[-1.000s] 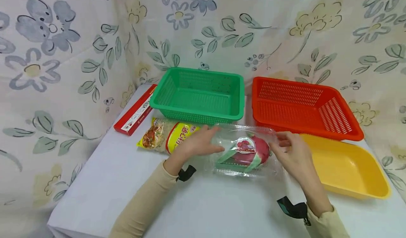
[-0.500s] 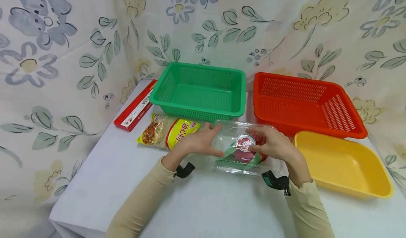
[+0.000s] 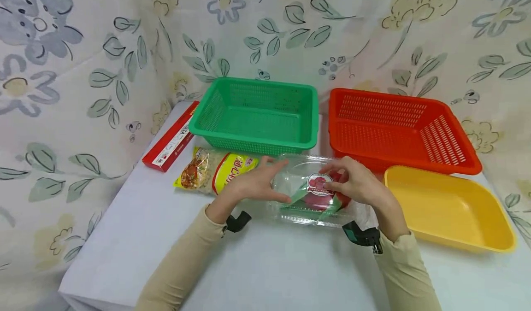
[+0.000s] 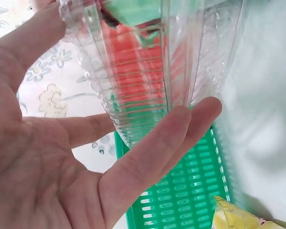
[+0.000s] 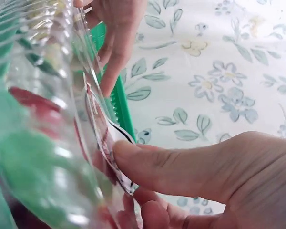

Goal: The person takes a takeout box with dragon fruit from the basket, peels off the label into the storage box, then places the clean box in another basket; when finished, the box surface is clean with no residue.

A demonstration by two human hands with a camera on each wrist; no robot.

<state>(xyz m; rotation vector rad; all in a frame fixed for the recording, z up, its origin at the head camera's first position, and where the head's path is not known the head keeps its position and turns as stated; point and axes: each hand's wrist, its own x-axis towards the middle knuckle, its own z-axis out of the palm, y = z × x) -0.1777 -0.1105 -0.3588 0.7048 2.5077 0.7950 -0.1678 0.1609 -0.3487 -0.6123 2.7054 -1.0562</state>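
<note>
Box sits on the bench, nearer its back edge; left hand beside it, grip apart; right hand thumbs the label, whether pinching cannot be told.

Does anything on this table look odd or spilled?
Nothing looks spilled or plainly damaged. At most, the long red box lies slanted beside the green basket, out of line with it. The right hand touches the clear container's label; whether it is peeling, I can't tell.
</note>
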